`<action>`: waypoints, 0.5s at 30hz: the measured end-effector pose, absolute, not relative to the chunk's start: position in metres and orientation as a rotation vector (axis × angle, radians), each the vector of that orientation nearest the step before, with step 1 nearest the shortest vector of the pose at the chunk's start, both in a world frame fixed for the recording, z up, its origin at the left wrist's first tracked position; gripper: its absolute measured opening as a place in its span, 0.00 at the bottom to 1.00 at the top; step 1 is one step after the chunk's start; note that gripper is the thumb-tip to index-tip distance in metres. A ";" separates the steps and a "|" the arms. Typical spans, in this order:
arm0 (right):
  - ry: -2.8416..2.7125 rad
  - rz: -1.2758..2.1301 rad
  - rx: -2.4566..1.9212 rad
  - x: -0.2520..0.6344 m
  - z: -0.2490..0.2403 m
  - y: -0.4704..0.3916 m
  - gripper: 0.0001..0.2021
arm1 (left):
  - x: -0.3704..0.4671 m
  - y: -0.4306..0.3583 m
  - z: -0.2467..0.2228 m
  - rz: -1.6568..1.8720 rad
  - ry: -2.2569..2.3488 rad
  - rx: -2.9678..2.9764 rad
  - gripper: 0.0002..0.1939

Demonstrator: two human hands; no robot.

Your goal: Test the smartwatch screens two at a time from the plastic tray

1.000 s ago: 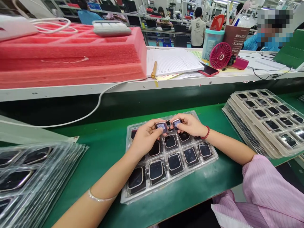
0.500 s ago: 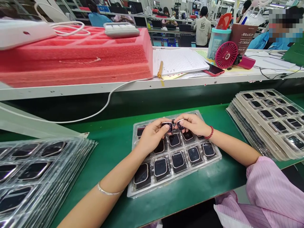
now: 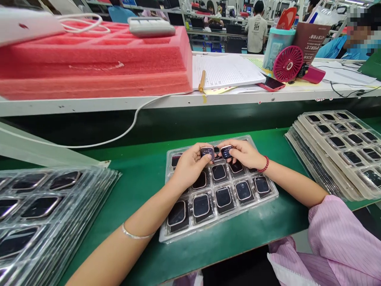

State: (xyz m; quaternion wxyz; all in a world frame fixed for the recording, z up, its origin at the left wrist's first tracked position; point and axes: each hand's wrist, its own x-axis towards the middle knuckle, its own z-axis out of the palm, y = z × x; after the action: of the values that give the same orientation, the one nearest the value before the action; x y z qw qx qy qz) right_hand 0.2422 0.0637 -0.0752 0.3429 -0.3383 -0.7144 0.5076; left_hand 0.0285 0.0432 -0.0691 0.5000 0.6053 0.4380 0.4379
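My left hand (image 3: 192, 163) is closed on a smartwatch body (image 3: 207, 152), thumb on its lower edge, with faint light marks on the dark screen. Close beside it, my right hand (image 3: 242, 153) pinches a second smartwatch body (image 3: 226, 151), whose screen also shows small light marks. Both are held above the far rows of a clear plastic tray (image 3: 208, 225) on the green table. Rows of similar square, dark-faced pieces sit in the tray's compartments, such as the watch body (image 3: 219, 172) just below my hands. My hands hide part of the back row.
Stacked filled trays stand at the left (image 3: 89, 210) and right (image 3: 323, 159). Behind runs a white shelf (image 3: 166, 101) with pink foam (image 3: 127, 71), papers (image 3: 228, 71), a pink fan (image 3: 288, 63) and a phone (image 3: 272, 83). A white cable (image 3: 135, 123) hangs from it. People are in the background.
Both watch bodies are tilted more toward me, and light marks now show on their screens. The hands have barely moved, while the camera view has shifted slightly.
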 end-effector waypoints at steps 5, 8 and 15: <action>-1.907 1.063 -0.846 0.241 -0.076 0.063 0.10 | 0.028 0.045 -0.068 1.077 1.071 1.439 0.19; -1.946 1.080 -0.830 0.241 -0.075 0.063 0.13 | 0.028 0.045 -0.068 1.094 1.093 1.403 0.21; -1.908 1.322 -0.799 0.242 -0.074 0.064 0.23 | 0.029 0.043 -0.066 1.107 1.088 1.423 0.18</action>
State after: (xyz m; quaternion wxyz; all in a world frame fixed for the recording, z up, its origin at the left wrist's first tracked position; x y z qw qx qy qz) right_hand 0.2417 0.0636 -0.0740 0.3364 -0.3064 -0.7319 0.5072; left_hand 0.0291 0.0429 -0.0656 0.4954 0.5871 0.4488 0.4567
